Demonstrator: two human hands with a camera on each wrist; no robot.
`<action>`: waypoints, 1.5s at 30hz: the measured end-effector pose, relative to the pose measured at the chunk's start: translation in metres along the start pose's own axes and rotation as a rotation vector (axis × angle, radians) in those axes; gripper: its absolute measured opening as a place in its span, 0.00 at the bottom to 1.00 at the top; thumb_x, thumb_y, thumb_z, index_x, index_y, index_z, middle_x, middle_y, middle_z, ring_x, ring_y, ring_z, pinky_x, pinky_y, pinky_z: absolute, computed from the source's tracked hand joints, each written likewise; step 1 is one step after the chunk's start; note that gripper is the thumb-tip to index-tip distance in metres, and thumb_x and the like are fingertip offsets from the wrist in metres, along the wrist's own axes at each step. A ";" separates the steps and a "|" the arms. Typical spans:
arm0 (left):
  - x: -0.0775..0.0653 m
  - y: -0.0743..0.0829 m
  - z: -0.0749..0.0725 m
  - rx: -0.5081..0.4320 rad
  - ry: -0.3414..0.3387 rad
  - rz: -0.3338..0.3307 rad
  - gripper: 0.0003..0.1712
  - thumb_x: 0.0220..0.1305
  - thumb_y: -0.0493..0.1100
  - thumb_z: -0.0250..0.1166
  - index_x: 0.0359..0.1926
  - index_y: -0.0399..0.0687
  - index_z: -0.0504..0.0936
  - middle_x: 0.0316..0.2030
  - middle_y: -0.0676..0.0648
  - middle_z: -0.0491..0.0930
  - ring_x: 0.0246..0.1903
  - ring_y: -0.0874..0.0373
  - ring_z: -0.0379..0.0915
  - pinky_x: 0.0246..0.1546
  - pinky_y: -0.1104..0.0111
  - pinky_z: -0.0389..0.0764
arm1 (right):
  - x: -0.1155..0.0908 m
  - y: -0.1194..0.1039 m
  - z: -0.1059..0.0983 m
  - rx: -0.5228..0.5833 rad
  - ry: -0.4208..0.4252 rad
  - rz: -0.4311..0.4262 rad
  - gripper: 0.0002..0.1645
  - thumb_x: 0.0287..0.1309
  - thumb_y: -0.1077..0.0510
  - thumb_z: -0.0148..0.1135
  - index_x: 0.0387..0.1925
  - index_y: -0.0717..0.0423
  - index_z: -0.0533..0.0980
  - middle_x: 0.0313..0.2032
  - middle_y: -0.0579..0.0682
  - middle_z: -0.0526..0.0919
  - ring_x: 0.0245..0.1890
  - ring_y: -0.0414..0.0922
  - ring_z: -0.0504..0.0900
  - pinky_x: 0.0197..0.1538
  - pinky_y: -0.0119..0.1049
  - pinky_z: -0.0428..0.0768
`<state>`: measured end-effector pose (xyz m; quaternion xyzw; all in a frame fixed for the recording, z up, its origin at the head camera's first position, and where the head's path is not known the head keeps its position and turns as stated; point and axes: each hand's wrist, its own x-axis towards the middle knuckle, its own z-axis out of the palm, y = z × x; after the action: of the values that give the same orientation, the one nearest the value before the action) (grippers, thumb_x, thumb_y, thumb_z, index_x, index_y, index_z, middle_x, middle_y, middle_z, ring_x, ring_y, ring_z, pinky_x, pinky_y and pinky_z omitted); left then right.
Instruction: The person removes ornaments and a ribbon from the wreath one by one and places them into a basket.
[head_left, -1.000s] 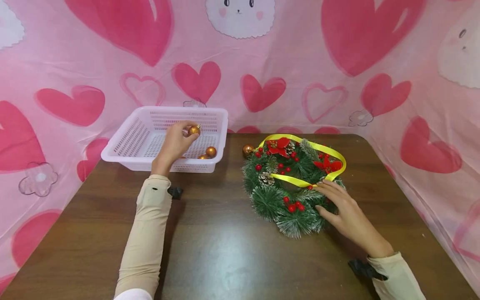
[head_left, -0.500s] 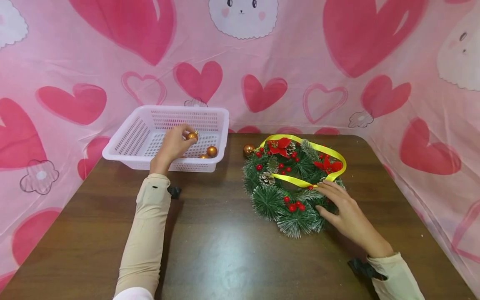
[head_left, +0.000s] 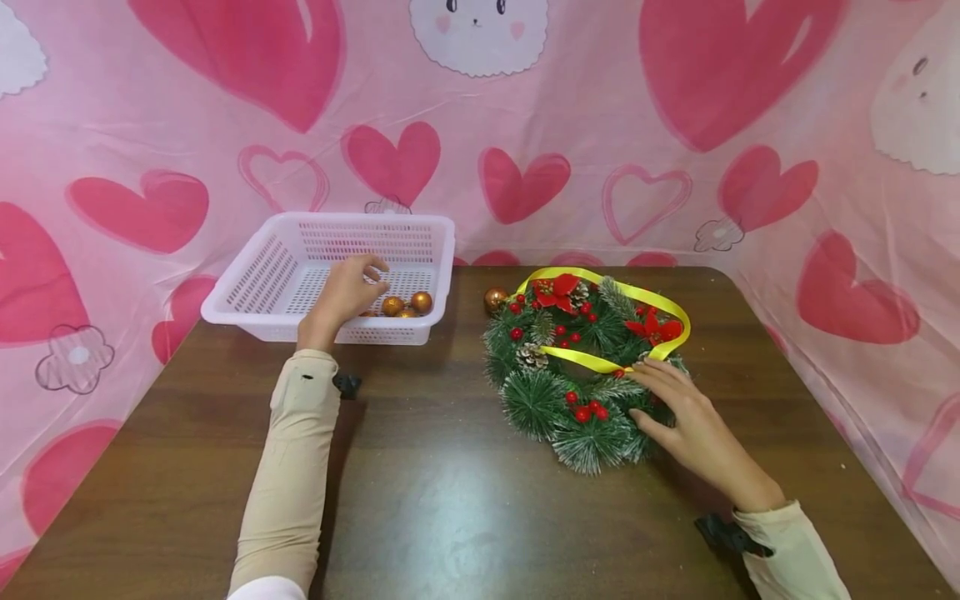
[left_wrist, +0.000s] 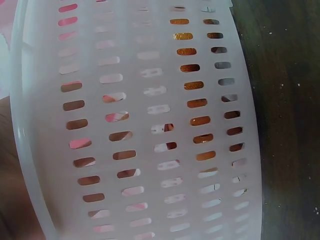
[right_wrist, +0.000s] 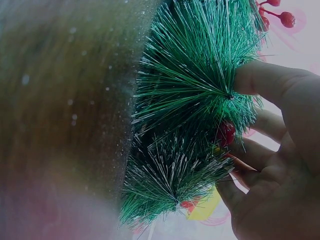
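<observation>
My left hand (head_left: 345,293) hangs over the white slotted basket (head_left: 212,313), fingers loosely bent with nothing between them. Just below it, several gold Christmas balls (head_left: 422,302) lie in the basket's near right corner. In the left wrist view the basket's side wall (left_wrist: 135,127) fills most of the picture, and gold balls show through its slots. My right hand (head_left: 701,433) rests with relaxed fingers on the right side of a green Christmas wreath (head_left: 536,404). Its thumb touches the needles (right_wrist: 195,80) in the right wrist view. A yellow ribbon (head_left: 581,359) loops over the wreath near those fingertips.
Behind the wreath's left side, a copper-coloured ball (head_left: 495,300) sits on the brown wooden table (head_left: 435,467). Red flowers (head_left: 557,292), red berries and pine cones decorate the wreath. A pink cloth (head_left: 585,108) with hearts hangs behind the table.
The left hand has lowered a gold ball into the basket and let go of it; the ball now lies beside the others. The right hand stays on the wreath.
</observation>
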<state>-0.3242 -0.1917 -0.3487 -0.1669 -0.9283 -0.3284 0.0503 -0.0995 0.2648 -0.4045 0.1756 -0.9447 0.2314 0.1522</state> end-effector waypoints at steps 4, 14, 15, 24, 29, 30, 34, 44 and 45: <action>0.001 0.000 0.000 -0.025 0.008 0.003 0.18 0.66 0.38 0.63 0.55 0.34 0.79 0.49 0.31 0.81 0.50 0.37 0.78 0.52 0.46 0.76 | 0.001 -0.003 0.000 -0.001 -0.013 0.015 0.34 0.53 0.61 0.73 0.62 0.57 0.75 0.64 0.61 0.72 0.67 0.61 0.63 0.57 0.72 0.66; 0.004 0.014 0.003 -0.055 0.051 0.108 0.15 0.66 0.36 0.62 0.52 0.35 0.80 0.48 0.32 0.82 0.45 0.40 0.80 0.49 0.49 0.78 | 0.003 -0.004 0.002 -0.011 0.002 0.005 0.32 0.52 0.62 0.73 0.61 0.57 0.76 0.63 0.61 0.73 0.67 0.60 0.63 0.57 0.72 0.66; 0.005 0.017 0.003 -0.059 0.052 0.119 0.15 0.66 0.36 0.62 0.52 0.35 0.80 0.48 0.32 0.82 0.45 0.40 0.80 0.49 0.49 0.78 | 0.003 -0.004 0.002 -0.014 0.004 0.003 0.32 0.52 0.62 0.73 0.61 0.58 0.76 0.63 0.61 0.73 0.67 0.61 0.64 0.57 0.72 0.66; 0.001 0.048 0.017 -0.081 0.045 0.237 0.16 0.65 0.36 0.63 0.53 0.36 0.80 0.48 0.35 0.82 0.46 0.42 0.80 0.51 0.51 0.78 | 0.002 -0.008 0.005 -0.020 0.013 -0.014 0.31 0.52 0.64 0.73 0.59 0.59 0.76 0.62 0.62 0.74 0.66 0.62 0.65 0.55 0.73 0.67; -0.003 0.072 0.029 -0.073 0.075 0.374 0.16 0.64 0.35 0.63 0.52 0.37 0.80 0.47 0.36 0.82 0.47 0.44 0.78 0.49 0.54 0.78 | 0.004 -0.010 0.006 -0.025 0.028 -0.020 0.30 0.50 0.66 0.73 0.58 0.60 0.77 0.61 0.62 0.74 0.65 0.62 0.66 0.55 0.72 0.68; -0.003 0.077 0.032 -0.073 0.083 0.407 0.15 0.64 0.35 0.63 0.52 0.36 0.80 0.47 0.36 0.82 0.47 0.44 0.78 0.48 0.54 0.78 | 0.004 -0.010 0.005 -0.027 0.032 -0.021 0.30 0.49 0.67 0.73 0.57 0.61 0.77 0.61 0.62 0.75 0.65 0.62 0.66 0.55 0.72 0.68; -0.007 0.094 0.047 -0.067 0.070 0.499 0.18 0.63 0.33 0.64 0.54 0.35 0.79 0.50 0.37 0.80 0.46 0.45 0.78 0.48 0.57 0.78 | 0.005 -0.010 0.003 -0.038 0.028 -0.025 0.30 0.49 0.67 0.73 0.57 0.62 0.77 0.61 0.63 0.74 0.65 0.62 0.66 0.54 0.71 0.69; -0.002 0.104 0.086 0.015 -0.079 0.542 0.23 0.64 0.35 0.64 0.60 0.38 0.75 0.56 0.40 0.74 0.55 0.50 0.73 0.57 0.60 0.74 | 0.005 -0.008 -0.003 -0.028 0.008 -0.024 0.30 0.48 0.68 0.72 0.56 0.63 0.78 0.60 0.63 0.75 0.64 0.64 0.67 0.53 0.71 0.69; -0.002 0.103 0.088 0.026 -0.093 0.538 0.23 0.64 0.34 0.64 0.60 0.39 0.75 0.56 0.40 0.74 0.55 0.50 0.73 0.57 0.60 0.74 | 0.006 -0.008 -0.003 -0.024 0.006 -0.027 0.30 0.47 0.69 0.72 0.55 0.63 0.78 0.60 0.63 0.75 0.64 0.64 0.67 0.53 0.71 0.69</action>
<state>-0.2861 -0.0620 -0.3570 -0.4217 -0.8560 -0.2835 0.0951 -0.1009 0.2585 -0.3968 0.1856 -0.9446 0.2184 0.1602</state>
